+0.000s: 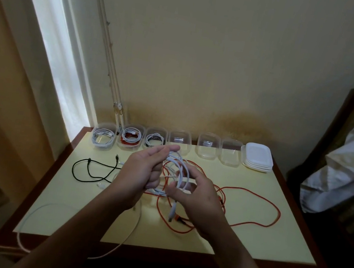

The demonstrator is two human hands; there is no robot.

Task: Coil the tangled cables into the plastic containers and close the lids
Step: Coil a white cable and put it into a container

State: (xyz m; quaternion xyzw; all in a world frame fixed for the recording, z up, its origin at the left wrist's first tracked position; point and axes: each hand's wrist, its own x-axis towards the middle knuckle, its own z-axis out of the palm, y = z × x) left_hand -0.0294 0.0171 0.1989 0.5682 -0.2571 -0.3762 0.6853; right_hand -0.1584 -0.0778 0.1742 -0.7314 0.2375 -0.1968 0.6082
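On the left part of the table (247,237) a black cable (87,167) lies in a loose loop, not yet coiled. Nearer to me, a second white cable (139,218) trails over the front edge. Along the back edge stands a row of six clear containers. The three on the left (130,137) each hold a coiled cable and have no lids on. The three on the right (207,146) appear empty. My left hand (142,170) is raised over the middle of the table, its fingers curled round the left side of the white cable (178,169), which is gathered into several loops. The loops stand roughly upright between my two hands, their long axis running from near me toward the wall. My right hand (198,195) pinches the near right side of the same loops between thumb and fingertips. The other fingers are loosely curved. A short free end with its plug hangs below this hand, close to me. I judge that this end has to be wound on before the coil is put away. The nearest empty container is the fourth from the left, directly beyond my left hand, so the left hand is better placed to carry the coil forward. Under and right of my hands an orange cable (279,216) sprawls on the table in wide loops. At the far right of the row sits a stack of white lids (258,157).
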